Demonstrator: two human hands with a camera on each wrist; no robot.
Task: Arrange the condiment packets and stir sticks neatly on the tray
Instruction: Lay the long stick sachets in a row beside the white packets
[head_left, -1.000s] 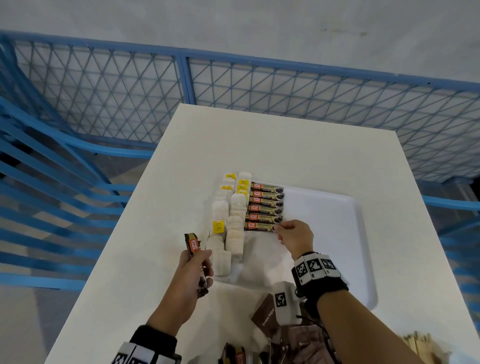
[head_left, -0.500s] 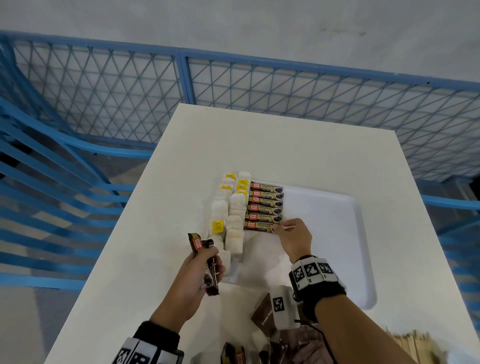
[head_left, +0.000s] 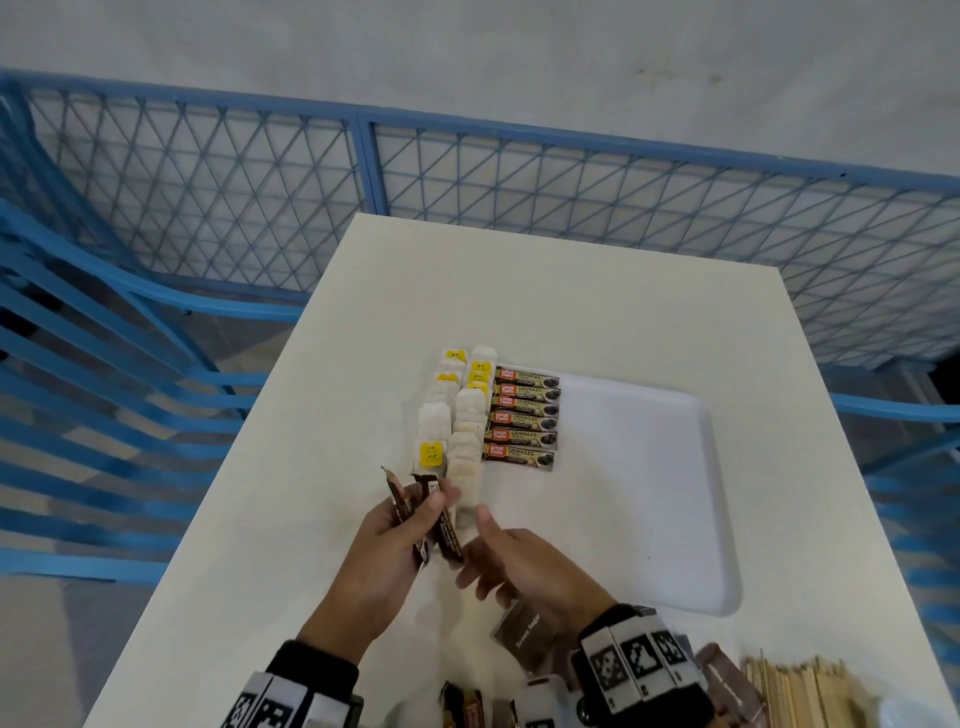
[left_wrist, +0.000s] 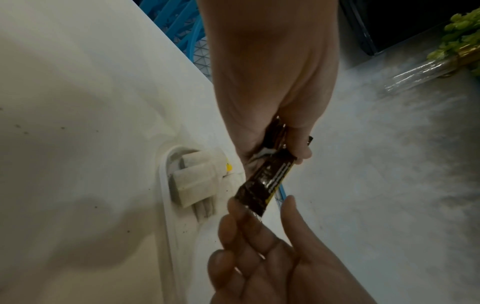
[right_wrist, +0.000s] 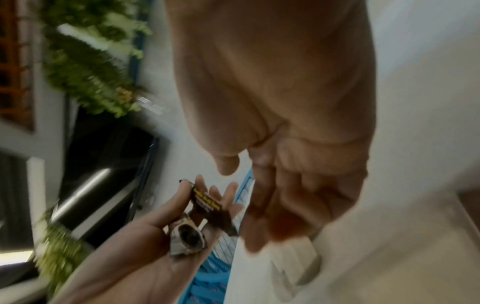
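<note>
White tabletop (head_left: 545, 291): your tray (head_left: 649, 493) holds three neat rows; left hand (head_left: 384, 545) grips coffee sachets (head_left: 447, 530), right hand (head_left: 519, 566) relaxed; stir sticks (head_left: 800, 691) wait.

We seem to be in a staged indoor work area, not a real café or kitchen. We see a plain white table (head_left: 545, 312) fenced on two sides by blue mesh barriers (head_left: 623, 208) over a bare grey floor (head_left: 467, 47). Tag-printed wristbands (head_left: 631, 660) sit on both arms. From the wrist views we make out green foliage (right_wrist: 85, 67) and a dark screen (left_wrist: 389, 24).
</note>
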